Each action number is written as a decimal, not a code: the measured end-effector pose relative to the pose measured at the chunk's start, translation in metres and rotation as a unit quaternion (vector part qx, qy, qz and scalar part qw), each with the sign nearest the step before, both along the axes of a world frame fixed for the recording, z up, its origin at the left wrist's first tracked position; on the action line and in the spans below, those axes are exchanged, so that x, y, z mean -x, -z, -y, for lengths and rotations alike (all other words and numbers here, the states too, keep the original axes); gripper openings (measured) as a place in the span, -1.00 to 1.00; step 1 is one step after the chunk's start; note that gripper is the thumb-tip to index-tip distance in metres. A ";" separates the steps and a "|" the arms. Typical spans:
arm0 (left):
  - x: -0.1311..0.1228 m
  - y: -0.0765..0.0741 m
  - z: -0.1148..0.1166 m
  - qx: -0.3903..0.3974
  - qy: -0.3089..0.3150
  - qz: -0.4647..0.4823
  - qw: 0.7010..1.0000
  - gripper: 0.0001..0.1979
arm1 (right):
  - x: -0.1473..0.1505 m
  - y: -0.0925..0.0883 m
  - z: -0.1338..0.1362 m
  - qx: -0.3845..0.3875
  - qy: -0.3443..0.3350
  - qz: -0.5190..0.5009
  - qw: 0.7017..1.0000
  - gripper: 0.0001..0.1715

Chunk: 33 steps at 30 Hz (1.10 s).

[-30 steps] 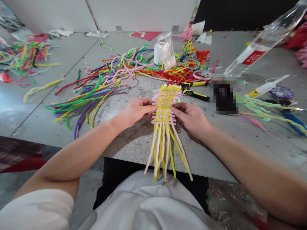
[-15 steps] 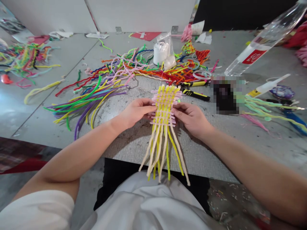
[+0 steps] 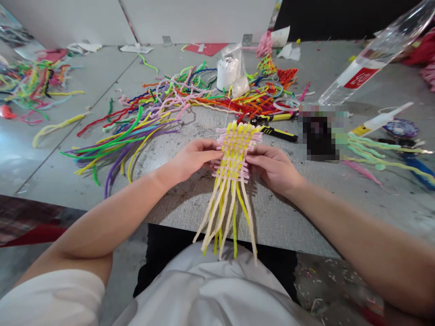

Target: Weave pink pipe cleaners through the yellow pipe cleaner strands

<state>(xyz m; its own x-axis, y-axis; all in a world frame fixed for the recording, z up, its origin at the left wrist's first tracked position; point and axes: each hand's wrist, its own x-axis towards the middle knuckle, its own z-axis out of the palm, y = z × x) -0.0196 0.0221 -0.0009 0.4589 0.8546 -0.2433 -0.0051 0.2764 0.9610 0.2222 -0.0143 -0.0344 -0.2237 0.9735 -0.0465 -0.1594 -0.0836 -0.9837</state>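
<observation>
A woven piece (image 3: 236,151) of yellow, cream and pink fuzzy strips is held up above the table's near part. Its loose yellow and cream ends hang down past the front edge, over the lap. My left hand (image 3: 199,159) pinches its left side between thumb and fingers; some fingertips are hidden behind it. On the right side, my right hand (image 3: 272,166) grips the weave's edge in the same way. A thin thread runs from its top toward a white spool (image 3: 226,74) in a clear bag.
A heap of coloured strips (image 3: 173,90) lies behind the hands, with more purple and green strips (image 3: 122,140) at left. Yellow-black pliers (image 3: 278,134), a blurred dark object (image 3: 319,136), a glue bottle (image 3: 384,120) and a clear plastic bottle (image 3: 362,74) are at right.
The hanging ends have swung a little to the left. The top of the woven piece has tilted slightly right, and both hands keep their hold with barely any shift.
</observation>
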 end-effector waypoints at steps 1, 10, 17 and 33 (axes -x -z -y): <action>0.000 0.000 0.000 -0.001 0.000 0.001 1.000 -0.79 | 0.000 0.000 0.000 0.000 0.003 0.000 1.000 -0.75; 0.001 0.000 -0.002 -0.003 0.004 -0.002 1.000 -0.80 | 0.007 0.001 -0.001 0.021 0.092 0.038 0.995 -0.66; 0.001 0.004 -0.004 -0.010 0.009 0.002 1.000 -0.80 | 0.006 -0.001 -0.001 -0.003 0.099 0.058 0.993 -0.64; 0.001 0.005 -0.004 -0.023 0.018 0.002 1.000 -0.79 | 0.006 0.001 0.001 -0.031 0.101 0.107 0.989 -0.61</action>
